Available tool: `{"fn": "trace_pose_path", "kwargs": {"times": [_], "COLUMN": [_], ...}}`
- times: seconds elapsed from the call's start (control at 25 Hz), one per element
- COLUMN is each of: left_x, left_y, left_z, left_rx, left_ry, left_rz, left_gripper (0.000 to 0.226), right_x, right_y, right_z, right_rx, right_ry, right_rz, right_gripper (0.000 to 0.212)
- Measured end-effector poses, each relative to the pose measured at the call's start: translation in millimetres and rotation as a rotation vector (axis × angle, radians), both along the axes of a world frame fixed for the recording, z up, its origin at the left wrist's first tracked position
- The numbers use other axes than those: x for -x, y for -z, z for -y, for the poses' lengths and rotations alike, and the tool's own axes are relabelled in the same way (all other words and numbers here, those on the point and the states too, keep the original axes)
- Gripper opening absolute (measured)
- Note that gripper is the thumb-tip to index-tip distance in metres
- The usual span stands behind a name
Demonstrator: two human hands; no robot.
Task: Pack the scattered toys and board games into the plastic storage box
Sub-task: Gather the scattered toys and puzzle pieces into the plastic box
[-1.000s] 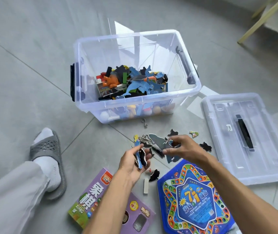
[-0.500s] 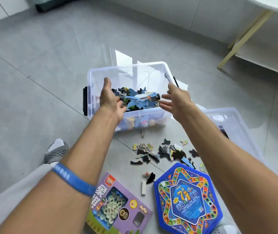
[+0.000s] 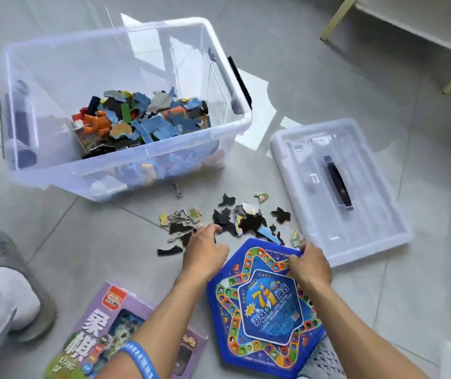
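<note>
done: many puzzle pieces lie in storage box | left: loose pieces, two game boxes on floor | left hand fingers relaxed on pieces | right hand grasps blue game box

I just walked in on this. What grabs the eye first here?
The big clear box at the top left, with a heap of colourful puzzle pieces inside. Below it, loose pieces lie scattered on the grey floor, where the left hand reaches among them. Nearest the camera is a bright blue hexagonal board game, with the right hand on its top corner, and the box's lid lies to the right.
</note>
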State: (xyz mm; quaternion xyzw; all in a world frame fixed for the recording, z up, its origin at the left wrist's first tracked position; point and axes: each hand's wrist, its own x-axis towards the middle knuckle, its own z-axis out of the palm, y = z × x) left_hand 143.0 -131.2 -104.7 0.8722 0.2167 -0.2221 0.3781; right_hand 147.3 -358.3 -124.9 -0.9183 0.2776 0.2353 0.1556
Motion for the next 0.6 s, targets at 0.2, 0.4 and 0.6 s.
{"fn": "trace_pose_path", "kwargs": {"times": [0.2, 0.4, 0.6], "left_x": [-1.9, 21.1, 36.0], "left_y": [30.4, 34.0, 32.8], "left_z": [8.0, -15.5, -24.5], "left_rx": [-0.138, -0.177, -0.256], "left_ry": [0.239, 0.109, 0.282], "left_rz": [0.008, 0.103, -0.036], "left_gripper": [0.041, 0.034, 0.038], "right_x": [-14.5, -27.6, -36.1], "right_y": [13.7, 10.4, 16.4], "right_z": [-6.4, -16.0, -41.1], "right_rx": [-0.042, -0.117, -0.135], "right_ry": [-0.075, 0.040, -0.218], "right_rz": [0.001, 0.230, 0.144], "right_gripper": [0.034, 0.035, 0.030]}}
